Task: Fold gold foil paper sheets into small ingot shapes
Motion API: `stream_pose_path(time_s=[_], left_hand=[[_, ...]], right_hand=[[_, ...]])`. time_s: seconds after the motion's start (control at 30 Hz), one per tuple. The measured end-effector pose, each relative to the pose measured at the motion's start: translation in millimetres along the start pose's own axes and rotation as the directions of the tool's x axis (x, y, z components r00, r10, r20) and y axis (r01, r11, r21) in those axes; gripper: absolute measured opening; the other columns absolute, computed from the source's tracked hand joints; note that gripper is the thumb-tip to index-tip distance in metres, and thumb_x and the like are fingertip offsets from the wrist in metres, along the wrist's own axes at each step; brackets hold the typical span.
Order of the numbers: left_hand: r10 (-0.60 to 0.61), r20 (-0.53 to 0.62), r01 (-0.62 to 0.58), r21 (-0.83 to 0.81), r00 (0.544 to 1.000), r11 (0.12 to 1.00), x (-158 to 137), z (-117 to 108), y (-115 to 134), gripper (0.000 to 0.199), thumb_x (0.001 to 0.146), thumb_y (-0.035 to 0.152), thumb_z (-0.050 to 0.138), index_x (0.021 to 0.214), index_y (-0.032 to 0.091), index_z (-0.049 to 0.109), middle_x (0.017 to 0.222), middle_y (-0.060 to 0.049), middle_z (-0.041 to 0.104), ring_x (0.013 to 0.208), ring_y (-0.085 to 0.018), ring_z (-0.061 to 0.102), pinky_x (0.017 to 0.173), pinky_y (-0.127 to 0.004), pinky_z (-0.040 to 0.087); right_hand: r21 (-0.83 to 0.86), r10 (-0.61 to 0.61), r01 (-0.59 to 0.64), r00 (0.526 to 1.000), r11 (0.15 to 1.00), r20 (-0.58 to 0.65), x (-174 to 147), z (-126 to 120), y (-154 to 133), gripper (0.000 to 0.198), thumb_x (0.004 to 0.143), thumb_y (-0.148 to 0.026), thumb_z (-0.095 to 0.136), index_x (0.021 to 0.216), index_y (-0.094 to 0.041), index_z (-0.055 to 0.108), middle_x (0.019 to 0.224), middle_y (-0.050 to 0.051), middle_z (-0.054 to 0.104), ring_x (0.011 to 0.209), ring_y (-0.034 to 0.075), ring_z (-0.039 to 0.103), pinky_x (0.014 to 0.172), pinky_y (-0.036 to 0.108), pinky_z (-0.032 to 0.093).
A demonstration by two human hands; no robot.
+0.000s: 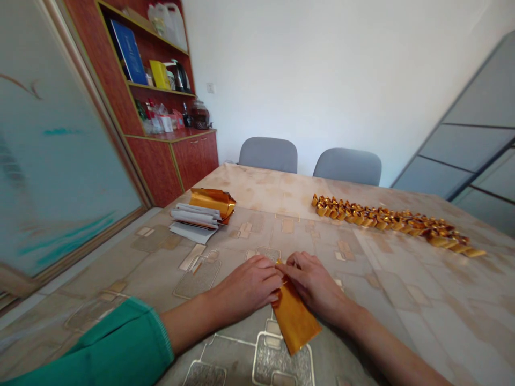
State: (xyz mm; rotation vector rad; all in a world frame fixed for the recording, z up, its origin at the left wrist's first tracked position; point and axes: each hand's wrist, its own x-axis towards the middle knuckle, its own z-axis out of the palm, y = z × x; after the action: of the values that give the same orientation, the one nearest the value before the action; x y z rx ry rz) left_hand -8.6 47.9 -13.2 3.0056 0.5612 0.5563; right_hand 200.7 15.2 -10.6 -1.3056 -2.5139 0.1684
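Observation:
A strip of shiny gold foil paper lies on the table in front of me, its near end flat and wide. Both hands meet at its far end, where the fold is mostly hidden under my fingers. My left hand comes from the left with its fingers closed over the strip's left edge. From the right, my right hand pinches the far tip between thumb and curled fingers. A bit of gold shows between the two hands.
Farther left on the patterned tablecloth lie a stack of grey-white sheets and a gold foil bundle. Rows of folded gold pieces stretch along the right. Two grey chairs stand behind the table; a red cabinet is at back left.

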Motion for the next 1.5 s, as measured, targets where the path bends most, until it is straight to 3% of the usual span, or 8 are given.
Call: stream_pose_path(time_s=[0.27,0.5,0.67,0.83,0.97,1.1,1.27,1.5], left_hand=[[0.006,0.0,-0.006,0.038,1.0,0.999,-4,2,5,0.008,0.088,0.023,0.066,0.084,0.018,0.062,0.093,-0.004,0.069,0.089,-0.021,0.059,0.087,-0.035,0.046],[-0.026,-0.078,0.03,0.047,0.997,0.998,-8,-4,-4,0.01,0.095,0.021,0.056,0.094,0.019,0.066,0.129,-0.007,0.063,0.11,-0.022,0.057,0.095,-0.038,0.044],[0.115,0.036,-0.113,-0.058,0.993,0.992,-11,-13,8,0.018,0.099,0.023,0.049,0.096,0.019,0.067,0.101,-0.004,0.071,0.091,-0.019,0.06,0.081,-0.032,0.046],[0.135,0.084,-0.128,-0.093,0.987,0.987,-13,-20,13,0.036,0.091,0.053,0.058,0.093,0.018,0.065,0.096,-0.005,0.07,0.088,-0.022,0.059,0.078,-0.035,0.045],[0.084,0.081,-0.083,-0.02,0.993,0.996,-14,-13,12,0.023,0.098,0.036,0.052,0.091,0.018,0.066,0.091,-0.004,0.07,0.082,-0.019,0.058,0.073,-0.032,0.045],[0.065,0.034,-0.065,-0.014,0.997,0.998,-16,-8,12,0.02,0.099,0.027,0.05,0.092,0.018,0.066,0.089,-0.004,0.07,0.079,-0.019,0.058,0.073,-0.031,0.045],[-0.112,-0.02,0.102,-0.272,0.993,0.957,-17,-14,13,0.013,0.095,0.018,0.05,0.087,0.018,0.061,0.089,-0.003,0.068,0.081,-0.016,0.059,0.073,-0.027,0.045],[-0.475,0.022,0.389,-0.606,0.88,0.693,-13,-18,11,0.015,0.095,0.023,0.044,0.085,0.018,0.055,0.075,0.002,0.06,0.068,-0.013,0.054,0.063,-0.024,0.041]], right_hand=[[-0.199,0.052,-0.055,0.998,0.979,-0.017,5,0,-1,0.029,0.097,-0.023,0.057,0.125,-0.029,0.061,0.096,0.004,0.061,0.092,0.023,0.054,0.075,0.033,0.035],[-0.272,0.14,-0.155,0.987,0.95,-0.075,-1,-4,-5,0.018,0.097,-0.025,0.055,0.11,-0.021,0.066,0.092,0.007,0.061,0.089,0.025,0.055,0.073,0.035,0.037],[-0.317,0.177,-0.203,0.978,0.926,-0.109,-9,-7,-7,0.014,0.096,-0.024,0.053,0.098,-0.02,0.066,0.086,0.008,0.062,0.086,0.026,0.055,0.072,0.037,0.037],[-0.379,0.237,-0.28,0.959,0.882,-0.156,-17,-8,-9,0.015,0.095,-0.025,0.054,0.085,-0.019,0.065,0.081,0.01,0.063,0.082,0.029,0.055,0.07,0.04,0.039],[-0.393,0.273,-0.318,0.947,0.863,-0.166,-18,-7,-8,0.015,0.093,-0.028,0.058,0.085,-0.018,0.066,0.081,0.012,0.063,0.083,0.032,0.056,0.071,0.045,0.044],[-0.2,0.176,-0.204,0.973,0.958,-0.148,-16,-6,-7,0.014,0.094,-0.016,0.054,0.103,-0.018,0.066,0.105,0.013,0.063,0.095,0.03,0.056,0.08,0.045,0.049],[0.214,0.016,-0.004,0.998,0.977,-0.054,-15,-11,-22,0.023,0.097,-0.013,0.047,0.109,-0.022,0.065,0.105,0.008,0.065,0.098,0.023,0.057,0.086,0.038,0.05],[0.254,0.008,0.003,0.999,0.967,-0.044,-15,-11,-28,0.035,0.085,-0.015,0.065,0.118,-0.023,0.06,0.116,0.008,0.065,0.109,0.026,0.056,0.094,0.045,0.047]])
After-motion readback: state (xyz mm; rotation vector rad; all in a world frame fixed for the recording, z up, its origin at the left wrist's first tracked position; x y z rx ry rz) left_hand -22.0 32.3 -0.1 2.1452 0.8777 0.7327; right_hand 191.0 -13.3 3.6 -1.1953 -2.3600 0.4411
